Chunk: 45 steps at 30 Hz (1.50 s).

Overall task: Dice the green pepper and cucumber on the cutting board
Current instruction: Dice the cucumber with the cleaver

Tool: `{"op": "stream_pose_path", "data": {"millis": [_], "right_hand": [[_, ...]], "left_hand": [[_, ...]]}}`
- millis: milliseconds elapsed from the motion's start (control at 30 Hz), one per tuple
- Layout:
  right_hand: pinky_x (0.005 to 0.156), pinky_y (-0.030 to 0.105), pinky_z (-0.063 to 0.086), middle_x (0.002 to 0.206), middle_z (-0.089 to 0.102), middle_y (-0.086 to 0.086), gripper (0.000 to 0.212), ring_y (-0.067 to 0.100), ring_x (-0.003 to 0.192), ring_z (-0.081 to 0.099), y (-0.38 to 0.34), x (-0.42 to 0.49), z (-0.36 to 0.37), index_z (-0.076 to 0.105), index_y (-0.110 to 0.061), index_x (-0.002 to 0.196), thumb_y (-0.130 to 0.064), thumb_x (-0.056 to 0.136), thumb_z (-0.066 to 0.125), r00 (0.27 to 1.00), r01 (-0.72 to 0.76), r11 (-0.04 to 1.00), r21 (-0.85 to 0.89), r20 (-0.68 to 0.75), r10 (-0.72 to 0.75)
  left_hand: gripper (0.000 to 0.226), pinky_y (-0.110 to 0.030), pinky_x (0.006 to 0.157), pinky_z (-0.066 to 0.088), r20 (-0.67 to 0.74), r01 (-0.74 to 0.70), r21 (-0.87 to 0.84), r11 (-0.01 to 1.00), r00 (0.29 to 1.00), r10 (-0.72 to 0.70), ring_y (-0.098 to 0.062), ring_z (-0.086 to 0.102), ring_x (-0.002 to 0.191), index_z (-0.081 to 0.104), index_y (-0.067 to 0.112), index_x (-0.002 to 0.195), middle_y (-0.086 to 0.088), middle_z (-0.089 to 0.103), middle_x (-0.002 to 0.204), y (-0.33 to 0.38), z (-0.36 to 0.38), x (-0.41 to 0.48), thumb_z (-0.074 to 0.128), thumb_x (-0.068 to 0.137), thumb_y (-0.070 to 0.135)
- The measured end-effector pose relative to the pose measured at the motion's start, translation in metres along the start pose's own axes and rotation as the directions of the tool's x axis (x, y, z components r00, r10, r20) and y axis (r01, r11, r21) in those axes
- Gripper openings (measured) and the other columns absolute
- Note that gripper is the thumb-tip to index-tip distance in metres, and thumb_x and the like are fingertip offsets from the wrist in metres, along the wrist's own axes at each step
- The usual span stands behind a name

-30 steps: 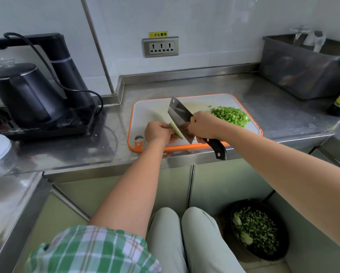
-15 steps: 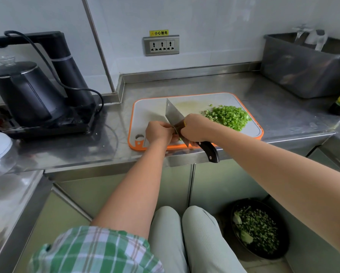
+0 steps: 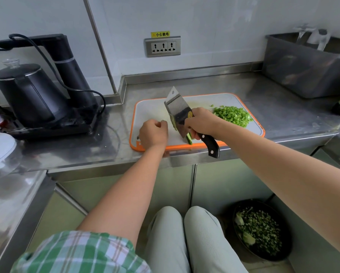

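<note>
Holding chopped greens (image 3: 260, 231), black floor bowl (image 3: 285, 246)

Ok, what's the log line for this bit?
right hand: grips cleaver | left hand: curled on cutting board | cucumber strip: against blade | diced pepper: piled right of cleaver

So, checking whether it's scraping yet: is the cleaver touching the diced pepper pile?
Apart. The head view shows a strip of bare cutting board between the cleaver, gripped by the right hand, and the diced pepper pile.
</note>
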State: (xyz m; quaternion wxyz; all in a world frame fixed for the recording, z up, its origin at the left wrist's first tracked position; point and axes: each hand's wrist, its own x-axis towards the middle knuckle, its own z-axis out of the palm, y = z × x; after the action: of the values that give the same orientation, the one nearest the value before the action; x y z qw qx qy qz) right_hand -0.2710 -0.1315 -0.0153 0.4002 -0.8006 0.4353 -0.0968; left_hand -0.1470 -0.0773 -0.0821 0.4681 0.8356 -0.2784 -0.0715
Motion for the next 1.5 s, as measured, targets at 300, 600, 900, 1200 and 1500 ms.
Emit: {"op": "stream_pose_path", "data": {"millis": [300, 600, 900, 1200, 1500], "right_hand": [[0.034, 0.017, 0.036, 0.054, 0.053, 0.011, 0.016, 0.013, 0.028, 0.044, 0.01, 0.0, 0.006, 0.046, -0.006, 0.078, -0.006, 0.094, 0.049, 1.0, -0.021, 0.998, 0.064, 0.018, 0.02], [0.044, 0.024, 0.04, 0.061, 0.054, 0.012, 0.018, 0.019, 0.046, 0.049, 0.009, 0.001, -0.008, 0.045, -0.006, 0.074, 0.0, 0.09, 0.04, 0.997, -0.032, 0.999, 0.042, -0.066, 0.035], [0.056, 0.032, 0.046, 0.064, 0.058, 0.016, 0.011, 0.028, 0.056, 0.055, 0.004, 0.007, 0.011, 0.05, 0.001, 0.086, 0.0, 0.087, 0.039, 0.997, -0.056, 0.992, -0.115, -0.067, 0.049], [0.057, 0.032, 0.049, 0.061, 0.059, 0.011, 0.01, 0.027, 0.056, 0.057, 0.004, 0.009, 0.019, 0.053, 0.002, 0.088, -0.001, 0.086, 0.044, 0.996, -0.052, 0.985, -0.163, -0.074, 0.04], [0.051, 0.028, 0.047, 0.056, 0.059, 0.01, 0.015, 0.021, 0.046, 0.054, -0.005, 0.008, 0.024, 0.053, -0.001, 0.071, 0.002, 0.081, 0.042, 0.998, -0.049, 0.975, -0.219, -0.057, 0.038]], "left_hand": [[0.023, -0.027, 0.065, 0.038, 0.145, -0.028, 0.197, 0.98, 0.989, -0.001, -0.032, 0.063, 0.091, 0.075, 0.016, 0.085, -0.007, 0.07, 0.088, 0.006, 0.007, -0.004, 0.065, 0.084, 0.036], [0.017, -0.028, 0.071, 0.041, 0.124, -0.013, 0.148, 0.989, 0.992, -0.005, -0.032, 0.063, 0.1, 0.074, 0.018, 0.092, -0.008, 0.071, 0.101, 0.005, 0.005, 0.0, 0.063, 0.087, 0.03], [0.024, -0.026, 0.068, 0.042, 0.179, 0.006, 0.123, 0.992, 0.983, -0.028, -0.03, 0.065, 0.093, 0.077, 0.023, 0.094, -0.006, 0.073, 0.093, 0.003, 0.008, 0.002, 0.069, 0.083, 0.042], [0.022, -0.027, 0.066, 0.048, 0.218, 0.03, 0.076, 0.997, 0.975, -0.046, -0.026, 0.068, 0.083, 0.078, 0.023, 0.09, -0.006, 0.073, 0.082, 0.006, 0.012, 0.006, 0.07, 0.081, 0.042], [0.014, -0.025, 0.061, 0.04, 0.223, 0.038, 0.073, 0.997, 0.973, -0.053, -0.027, 0.066, 0.082, 0.078, 0.022, 0.087, -0.004, 0.073, 0.084, 0.008, 0.009, 0.004, 0.068, 0.08, 0.03]]}}
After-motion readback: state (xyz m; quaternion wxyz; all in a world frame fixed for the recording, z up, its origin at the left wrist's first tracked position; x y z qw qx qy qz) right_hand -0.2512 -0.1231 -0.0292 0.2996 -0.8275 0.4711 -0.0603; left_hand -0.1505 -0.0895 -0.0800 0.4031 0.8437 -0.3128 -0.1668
